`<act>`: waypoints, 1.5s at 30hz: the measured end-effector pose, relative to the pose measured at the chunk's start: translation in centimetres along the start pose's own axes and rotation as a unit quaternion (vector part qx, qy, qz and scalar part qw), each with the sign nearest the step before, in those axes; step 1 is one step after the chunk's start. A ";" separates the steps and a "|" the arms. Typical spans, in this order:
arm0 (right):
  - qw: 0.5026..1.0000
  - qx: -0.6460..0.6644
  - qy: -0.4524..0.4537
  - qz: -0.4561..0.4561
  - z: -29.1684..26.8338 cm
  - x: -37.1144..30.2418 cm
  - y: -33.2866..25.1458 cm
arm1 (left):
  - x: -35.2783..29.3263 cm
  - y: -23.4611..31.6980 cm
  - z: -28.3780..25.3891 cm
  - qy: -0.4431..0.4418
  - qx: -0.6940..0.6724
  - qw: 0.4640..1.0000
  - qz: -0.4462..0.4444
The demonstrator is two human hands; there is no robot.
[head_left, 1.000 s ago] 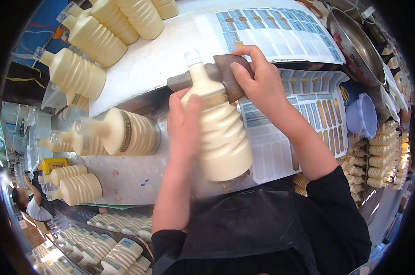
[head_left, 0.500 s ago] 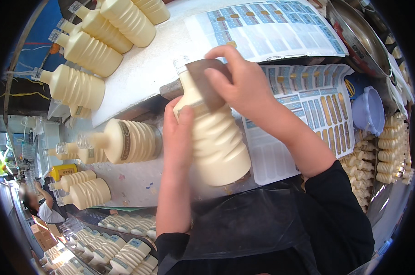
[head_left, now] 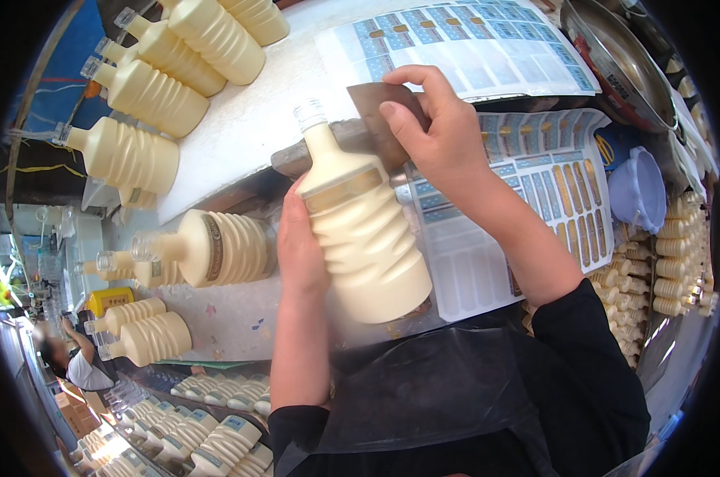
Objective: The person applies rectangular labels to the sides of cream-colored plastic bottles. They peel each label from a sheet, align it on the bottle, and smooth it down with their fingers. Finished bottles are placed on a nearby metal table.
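Note:
A cream ribbed bottle (head_left: 372, 262) with a clear threaded neck leans across the bench in front of me, its neck pointing away. Round its shoulder runs a shiny, see-through label band (head_left: 345, 191). My left hand (head_left: 300, 242) grips the bottle's left side, its far fingers hidden behind it. Pinched between thumb and fingers of my right hand (head_left: 435, 127) is a thin brown flexible sheet (head_left: 382, 119), held just beyond the bottle's right shoulder. Behind the bottle's neck lies a grey block or roll (head_left: 288, 159).
Label sheets (head_left: 447, 48) lie on the white board (head_left: 296, 75) and to the right (head_left: 527, 191). Several cream bottles stand left (head_left: 229, 246) and far left (head_left: 141, 95). A metal basin (head_left: 614, 63) and purple bucket (head_left: 638, 191) are at right. Another person (head_left: 81, 366) is at far left.
My right hand and the brown sheet have moved off the bottle's shoulder, up and to the right, exposing the label band. My left thumb has shifted from the bottle's front to its side.

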State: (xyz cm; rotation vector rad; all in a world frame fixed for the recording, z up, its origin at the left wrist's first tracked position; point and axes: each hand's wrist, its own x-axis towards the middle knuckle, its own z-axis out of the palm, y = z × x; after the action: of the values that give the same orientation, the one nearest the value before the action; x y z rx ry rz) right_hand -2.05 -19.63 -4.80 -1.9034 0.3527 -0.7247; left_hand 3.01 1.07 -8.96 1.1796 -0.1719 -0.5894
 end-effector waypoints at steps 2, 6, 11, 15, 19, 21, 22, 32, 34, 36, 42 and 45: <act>0.999 0.032 -0.021 0.031 0.0 -0.2 -0.5 | -0.3 0.3 0.3 0.016 -0.049 0.998 -0.036; 1.000 -0.001 -0.027 0.008 1.0 -0.6 0.9 | -0.8 0.1 0.5 0.024 0.028 0.999 -0.037; 0.996 -0.077 -0.002 -0.049 0.7 -0.4 1.6 | -0.9 -0.1 0.0 0.024 0.002 0.999 -0.037; 0.998 -0.049 0.013 -0.045 0.4 0.0 0.7 | -0.9 -0.4 -0.6 0.005 -0.040 0.998 -0.046; 0.997 0.046 -0.018 0.051 0.8 -0.7 -0.8 | -1.8 1.0 1.3 0.023 -0.054 0.996 -0.074; 0.998 0.010 -0.018 0.054 1.4 -0.7 -1.8 | -2.2 1.8 2.3 0.025 -0.079 0.993 -0.084; 0.998 -0.019 -0.014 0.054 1.5 -0.6 -2.4 | -2.2 2.0 2.6 0.023 -0.104 0.990 -0.087; 0.973 -0.211 0.001 -0.091 5.1 -0.5 -6.7 | -2.2 1.4 2.7 -0.026 -0.149 0.988 -0.038; 0.960 -0.256 -0.023 -0.113 5.9 -0.7 -7.3 | -2.3 2.1 3.2 -0.037 -0.163 0.985 -0.043; 0.939 -0.306 -0.041 -0.149 6.7 -1.0 -7.6 | -2.4 2.3 3.3 -0.044 -0.178 0.982 -0.051; 0.896 -0.393 0.006 -0.206 5.4 -0.1 -7.4 | -2.4 1.0 2.6 -0.023 -0.160 0.986 -0.038; 0.937 -0.320 -0.015 -0.137 5.2 -0.3 -8.0 | -2.6 1.6 3.0 -0.027 -0.177 0.983 -0.048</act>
State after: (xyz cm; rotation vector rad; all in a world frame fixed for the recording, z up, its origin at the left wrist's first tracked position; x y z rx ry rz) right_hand 0.35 -12.22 0.77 -2.6168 0.3317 -0.8260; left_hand 0.10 0.34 -5.85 0.8302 -0.0517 -0.7056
